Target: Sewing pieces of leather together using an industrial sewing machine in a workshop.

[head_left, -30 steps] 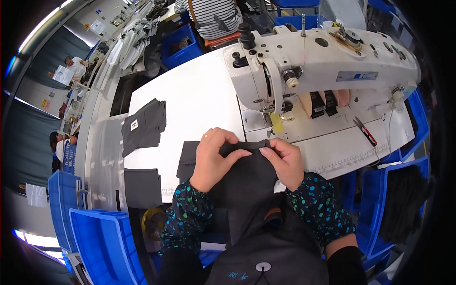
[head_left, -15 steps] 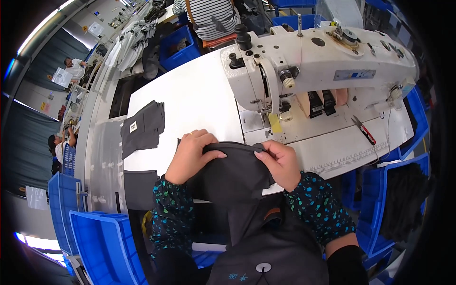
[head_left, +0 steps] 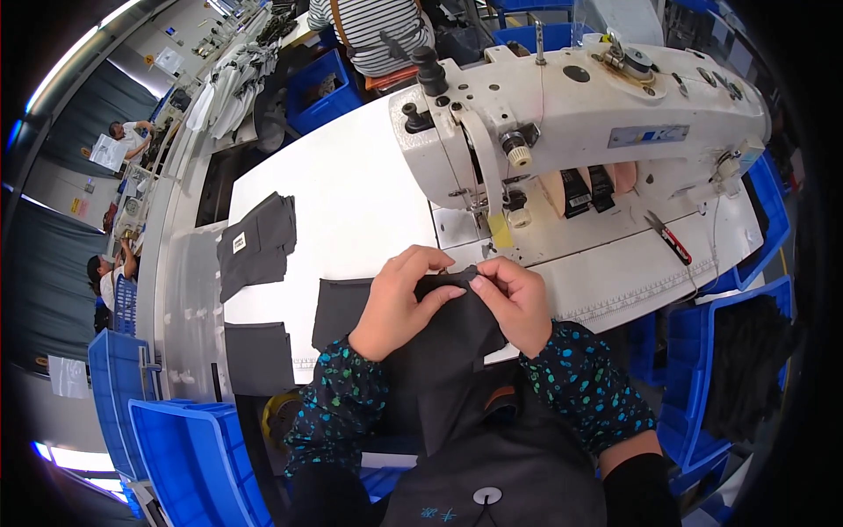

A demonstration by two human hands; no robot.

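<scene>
A dark grey piece of fabric lies over the front edge of the white sewing table and hangs toward my lap. My left hand pinches its folded upper edge, thumb pressed along the fold. Close beside it, my right hand pinches the same edge at its right corner between thumb and fingers. Just beyond my hands is the needle area of a white sewing machine, with a yellow tab next to the presser foot. The fabric is apart from the needle.
At the left lie a stack of grey pieces with a white label and another grey piece. Red-handled thread snips rest at the right, near dark labels. Blue bins flank the table. A person in stripes sits beyond.
My left hand has slid right along the folded edge, close to my right hand. More of the fabric's left part now shows flat on the table. My right hand keeps its pinch.
</scene>
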